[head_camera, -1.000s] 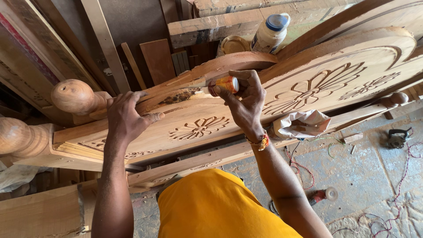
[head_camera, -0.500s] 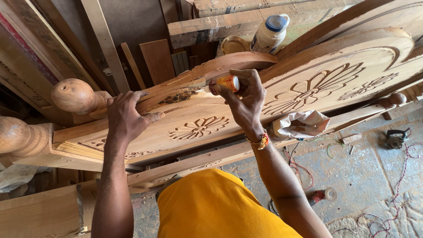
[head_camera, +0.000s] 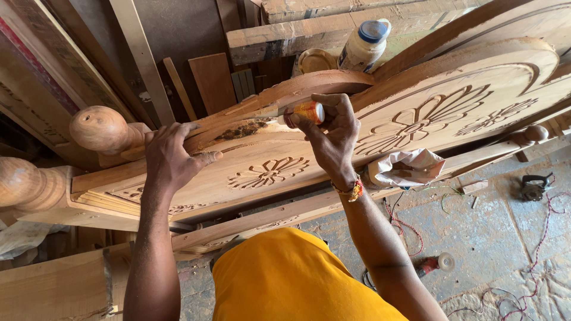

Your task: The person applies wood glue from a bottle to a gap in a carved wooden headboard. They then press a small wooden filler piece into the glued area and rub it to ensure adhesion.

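The right hand [head_camera: 333, 134] pinches a small glue tube [head_camera: 304, 113] at the carved headboard's [head_camera: 416, 119] dark, partly filled crack [head_camera: 241, 129], while the left hand [head_camera: 172, 157], fingers spread, steadies the top rail [head_camera: 285, 95].

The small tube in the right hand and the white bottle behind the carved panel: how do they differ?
The small tube is orange and yellow, gripped sideways in the right hand, nozzle toward the dark patch on the carved panel. The white bottle is bigger, blue-capped, leaning and untouched behind the panel. Both look like squeeze containers. The left hand rests on the panel's edge.
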